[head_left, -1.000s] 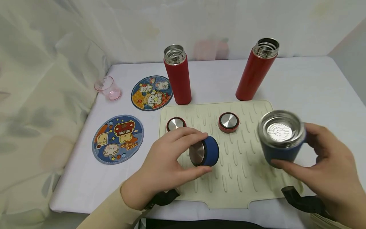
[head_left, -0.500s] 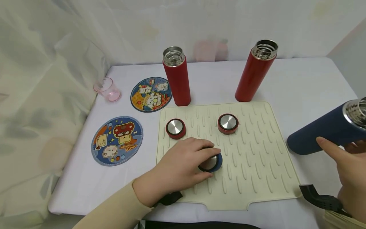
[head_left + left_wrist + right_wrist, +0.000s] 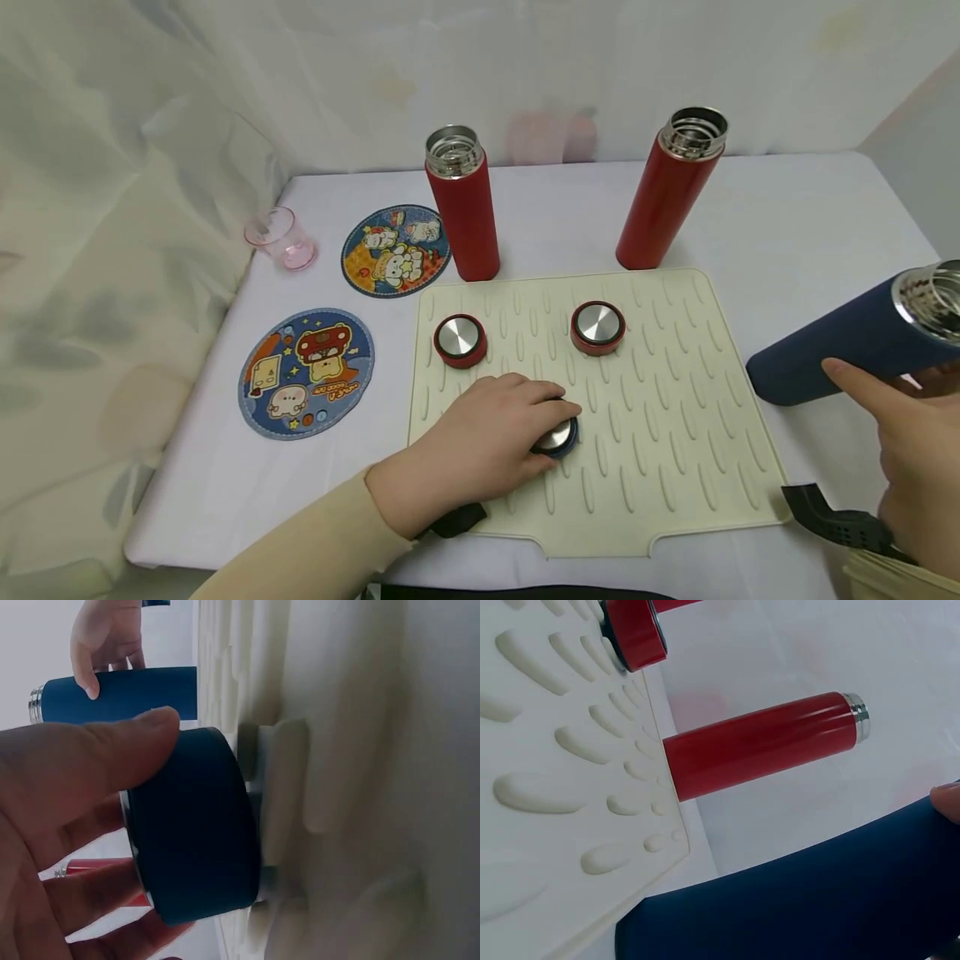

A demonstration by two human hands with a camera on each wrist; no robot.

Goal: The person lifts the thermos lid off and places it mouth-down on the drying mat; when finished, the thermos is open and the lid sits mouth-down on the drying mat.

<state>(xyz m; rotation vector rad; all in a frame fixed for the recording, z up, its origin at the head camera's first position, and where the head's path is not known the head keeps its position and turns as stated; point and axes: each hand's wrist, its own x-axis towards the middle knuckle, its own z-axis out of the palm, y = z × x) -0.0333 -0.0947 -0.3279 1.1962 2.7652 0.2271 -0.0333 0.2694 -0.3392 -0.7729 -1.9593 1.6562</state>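
My left hand (image 3: 483, 437) grips a blue bottle lid (image 3: 557, 437) low over the cream ridged mat (image 3: 675, 475). Its steel top faces up, partly covered by the fingers. In the left wrist view, thumb and fingers hold the lid's (image 3: 199, 825) sides, its underside right at the ridges. My right hand (image 3: 918, 442) grips an uncapped blue thermos bottle (image 3: 832, 350) upright just right of the mat; the bottle's lower body (image 3: 802, 907) fills the bottom of the right wrist view. Two red lids (image 3: 460, 337), (image 3: 597, 326) sit steel side up on the mat.
Two uncapped red thermos bottles (image 3: 467, 218), (image 3: 670, 204) stand upright behind the mat. To the left lie two round cartoon coasters (image 3: 306, 373), (image 3: 395, 250). A clear pink cup (image 3: 283, 239) is near the table's left edge, by the hanging patterned cloth (image 3: 135, 208).
My right hand has carried the blue bottle rightward and down beside the mat. My left hand has turned the blue lid steel side up and lowered it to the mat.
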